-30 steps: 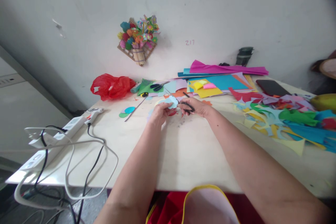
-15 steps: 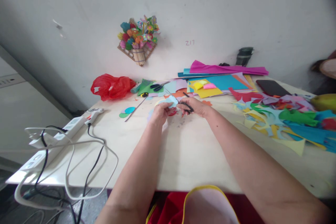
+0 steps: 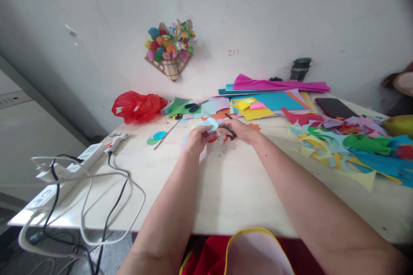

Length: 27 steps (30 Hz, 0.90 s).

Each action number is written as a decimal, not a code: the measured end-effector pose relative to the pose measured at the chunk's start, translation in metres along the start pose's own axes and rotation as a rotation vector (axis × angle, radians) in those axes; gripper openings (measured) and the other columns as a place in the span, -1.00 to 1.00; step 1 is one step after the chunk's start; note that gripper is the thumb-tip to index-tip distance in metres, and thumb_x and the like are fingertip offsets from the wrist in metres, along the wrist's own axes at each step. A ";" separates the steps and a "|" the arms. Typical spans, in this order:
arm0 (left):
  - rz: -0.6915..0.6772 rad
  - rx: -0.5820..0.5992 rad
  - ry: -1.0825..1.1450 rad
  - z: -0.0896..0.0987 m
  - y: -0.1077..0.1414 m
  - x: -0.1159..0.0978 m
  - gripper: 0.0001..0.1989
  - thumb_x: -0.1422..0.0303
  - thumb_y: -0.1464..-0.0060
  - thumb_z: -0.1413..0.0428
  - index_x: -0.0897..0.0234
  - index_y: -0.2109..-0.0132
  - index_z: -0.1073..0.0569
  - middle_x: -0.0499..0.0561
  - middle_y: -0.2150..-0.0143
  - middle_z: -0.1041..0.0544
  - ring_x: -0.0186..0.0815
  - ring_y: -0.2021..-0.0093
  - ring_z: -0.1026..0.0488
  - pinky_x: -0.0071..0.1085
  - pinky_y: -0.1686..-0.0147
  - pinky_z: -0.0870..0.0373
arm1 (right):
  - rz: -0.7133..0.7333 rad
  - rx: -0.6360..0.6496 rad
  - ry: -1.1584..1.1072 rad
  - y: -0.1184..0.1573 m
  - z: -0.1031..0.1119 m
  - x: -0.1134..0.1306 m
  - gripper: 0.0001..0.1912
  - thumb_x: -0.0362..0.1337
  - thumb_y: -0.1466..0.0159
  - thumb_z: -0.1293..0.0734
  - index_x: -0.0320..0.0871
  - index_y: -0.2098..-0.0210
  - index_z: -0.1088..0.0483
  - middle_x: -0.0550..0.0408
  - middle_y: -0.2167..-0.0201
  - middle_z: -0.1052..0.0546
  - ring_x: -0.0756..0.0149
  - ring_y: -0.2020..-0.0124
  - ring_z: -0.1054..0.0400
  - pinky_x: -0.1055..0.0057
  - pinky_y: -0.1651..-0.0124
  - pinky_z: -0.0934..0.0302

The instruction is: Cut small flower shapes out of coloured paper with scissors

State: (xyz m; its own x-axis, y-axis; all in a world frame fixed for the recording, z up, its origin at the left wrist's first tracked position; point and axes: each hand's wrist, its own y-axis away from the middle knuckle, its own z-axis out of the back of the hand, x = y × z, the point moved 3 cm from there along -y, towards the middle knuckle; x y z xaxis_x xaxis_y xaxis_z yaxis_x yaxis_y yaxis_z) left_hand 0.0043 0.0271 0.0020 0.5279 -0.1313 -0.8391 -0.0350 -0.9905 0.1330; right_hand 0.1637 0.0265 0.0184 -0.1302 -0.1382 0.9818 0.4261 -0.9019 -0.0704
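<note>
My left hand point(image 3: 199, 136) pinches a small light blue paper piece point(image 3: 212, 124) over the middle of the table. Close on its right, my right hand point(image 3: 237, 131) is closed around black-handled scissors point(image 3: 229, 132), whose blades point up and left beside the paper. An orange paper flower point(image 3: 254, 126) lies just right of my right hand. Red and pale paper pieces lie beneath both hands, partly hidden. Left of my hands, a blue paper circle point(image 3: 159, 135) overlaps a green one point(image 3: 152, 142).
A power strip point(image 3: 74, 165) with tangled cables occupies the table's left side. Behind are a red plastic bag point(image 3: 138, 106), dark scissors point(image 3: 195, 106) and stacked coloured paper point(image 3: 277, 101). Paper scraps point(image 3: 335, 146) and a dark phone point(image 3: 334, 107) lie at the right.
The scissors and the fingers of my right hand have shifted very slightly. My left hand still has the light blue paper in nearly the same place.
</note>
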 end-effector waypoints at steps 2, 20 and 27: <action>-0.003 0.004 0.006 0.001 -0.002 0.001 -0.81 0.62 0.18 -0.24 0.34 0.39 -0.43 -0.07 0.57 -0.48 -0.37 0.55 -0.47 -0.41 0.36 -0.52 | -0.002 -0.001 0.002 0.000 0.000 0.000 -0.69 -0.22 -0.01 -0.58 -0.17 0.47 -0.37 0.22 0.67 -0.43 0.50 0.69 -0.26 0.56 0.61 -0.14; -0.037 0.023 -0.028 0.011 -0.006 0.000 -0.76 0.60 0.24 -0.28 0.37 0.35 -0.46 -0.02 0.47 -0.55 -0.33 0.49 -0.52 -0.33 0.31 -0.56 | -0.010 -0.031 0.042 0.003 -0.002 0.005 -0.72 -0.25 0.05 -0.59 -0.19 0.46 -0.45 0.22 0.70 -0.39 0.47 0.68 -0.24 0.54 0.63 -0.10; -0.049 0.047 -0.133 0.012 -0.007 -0.001 -0.79 0.59 0.23 -0.30 0.35 0.40 -0.45 -0.01 0.46 -0.55 -0.32 0.48 -0.52 -0.32 0.32 -0.55 | 0.026 -0.038 0.029 -0.004 0.005 -0.002 -0.69 -0.22 0.02 -0.59 -0.18 0.49 -0.41 0.24 0.71 -0.36 0.49 0.68 -0.21 0.56 0.64 -0.08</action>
State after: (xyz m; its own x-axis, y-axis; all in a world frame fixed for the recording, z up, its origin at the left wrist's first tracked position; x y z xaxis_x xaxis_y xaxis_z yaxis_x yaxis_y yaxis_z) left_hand -0.0058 0.0334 -0.0045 0.4128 -0.0844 -0.9069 -0.0531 -0.9962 0.0686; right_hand 0.1672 0.0323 0.0175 -0.1460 -0.1728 0.9741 0.3957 -0.9126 -0.1026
